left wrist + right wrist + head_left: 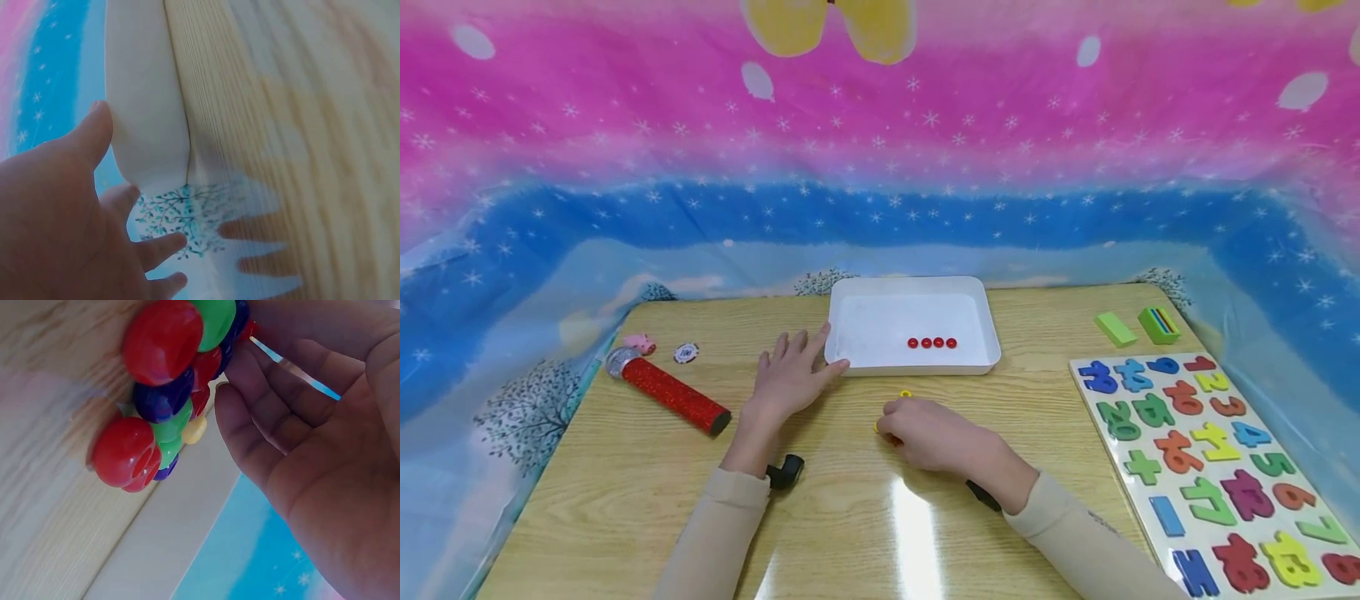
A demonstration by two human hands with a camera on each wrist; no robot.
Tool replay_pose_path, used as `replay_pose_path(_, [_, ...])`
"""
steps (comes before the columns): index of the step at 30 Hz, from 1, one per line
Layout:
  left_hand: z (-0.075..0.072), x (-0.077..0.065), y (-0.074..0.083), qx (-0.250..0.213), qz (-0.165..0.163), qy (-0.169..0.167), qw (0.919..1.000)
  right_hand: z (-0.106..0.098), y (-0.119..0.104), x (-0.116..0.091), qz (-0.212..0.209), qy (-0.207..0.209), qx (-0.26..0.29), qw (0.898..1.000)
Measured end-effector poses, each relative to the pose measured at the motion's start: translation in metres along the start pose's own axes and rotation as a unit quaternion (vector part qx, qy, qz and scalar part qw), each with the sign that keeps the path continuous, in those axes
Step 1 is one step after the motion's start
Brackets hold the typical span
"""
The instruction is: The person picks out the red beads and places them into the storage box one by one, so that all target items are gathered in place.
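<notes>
The person's left hand [788,381] rested at the left end of a white tray [917,370], its fingers spread apart, the thumb at the near left corner and the index finger along the side. The right hand [934,433] was over the table [587,500] nearer the person, its fingers curled beside a close cluster of glossy beads [161,340] in red, green, dark blue and yellow. A small red bead [250,329] showed by the fingertips in the right wrist view, though whether the grip was clamped on it I could not tell. In the head view the hand hid most of the cluster, with bits of yellow peeking out past it. Inside the tray, four red beads [927,342] lay in a row near its front wall. To the left on the table lay a red glittery microphone [673,396], a pink pig [642,342] and a round chip [686,352]; to the right, a number board [1140,498] with a green block [1116,329] beyond it
</notes>
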State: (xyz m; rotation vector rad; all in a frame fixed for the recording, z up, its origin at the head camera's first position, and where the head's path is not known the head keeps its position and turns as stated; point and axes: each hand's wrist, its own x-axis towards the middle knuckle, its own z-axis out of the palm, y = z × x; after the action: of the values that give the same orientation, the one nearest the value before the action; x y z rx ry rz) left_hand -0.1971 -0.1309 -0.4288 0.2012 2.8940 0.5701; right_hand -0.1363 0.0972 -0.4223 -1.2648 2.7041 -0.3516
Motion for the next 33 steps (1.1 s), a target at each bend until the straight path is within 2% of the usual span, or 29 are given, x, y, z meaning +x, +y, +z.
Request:
replay_pose_path(5, [-0.002, -0.001, -0.001, 0.012, -0.002, 0.008, 0.9999, -0.005, 0.002, 0.004, 0.008, -0.006, 0.022, 1.000])
replay_pose_path(13, [-0.002, 0.000, -0.002, 0.030, 0.000, 0.018, 0.9994, -0.024, 0.007, 0.015, 0.053, -0.006, 0.053, 0.997])
replay_pose_path(18, [-0.001, 0.000, -0.002, 0.043, -0.001, 0.022, 0.9988, -0.031, 0.019, 0.024, 0.081, 0.034, 0.060, 0.994])
replay_pose_path(25, [0.000, 0.003, -0.001, 0.051, -0.002, 0.024, 0.9984, -0.034, 0.042, 0.042, 0.139, 0.092, 0.084, 0.982])
replay_pose_path(33, [0.004, 0.003, 0.000, 0.040, -0.005, 0.023, 0.9989, -0.029, 0.060, 0.059, 0.158, 0.105, 0.131, 0.973])
